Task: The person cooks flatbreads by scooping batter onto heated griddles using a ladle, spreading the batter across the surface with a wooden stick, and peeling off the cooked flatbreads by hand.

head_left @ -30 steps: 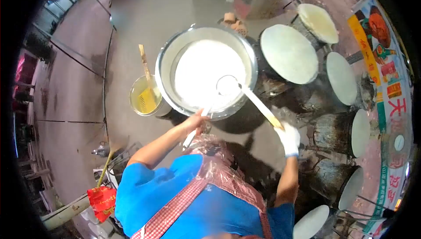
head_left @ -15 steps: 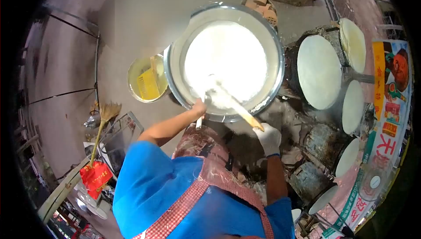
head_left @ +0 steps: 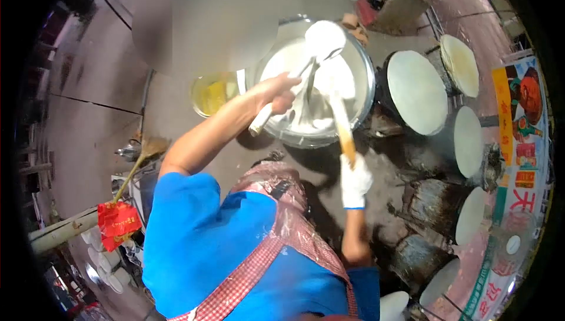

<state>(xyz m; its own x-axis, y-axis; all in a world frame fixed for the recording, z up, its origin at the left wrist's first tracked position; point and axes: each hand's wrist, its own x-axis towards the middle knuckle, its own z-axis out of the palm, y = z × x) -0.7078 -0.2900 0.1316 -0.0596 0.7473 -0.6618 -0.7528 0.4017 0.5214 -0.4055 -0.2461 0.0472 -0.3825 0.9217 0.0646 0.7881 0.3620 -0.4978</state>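
Observation:
A wide metal basin (head_left: 367, 88) holds white batter (head_left: 345, 80) in front of me. My left hand (head_left: 275, 95) is closed round the pale handle of a ladle (head_left: 325, 40), whose bowl is raised over the basin and looks full of white batter. Batter streams down from below the ladle into the basin. In a white glove, my right hand (head_left: 356, 183) grips the brown end of a wooden stick (head_left: 342, 122). The stick's far end reaches down into the batter, so its tip is hidden.
Left of the basin stands a bucket (head_left: 196, 109) with a yellow basket (head_left: 216, 96) inside. Round griddles covered with pale sheets (head_left: 416, 92) line the right side, beside a printed banner (head_left: 525, 144). A broom (head_left: 133, 175) and red bag (head_left: 119, 224) are at left.
My left hand has risen and moved forward, lifting the ladle out of the batter. My right hand has shifted slightly down, and the stick now stands steeper.

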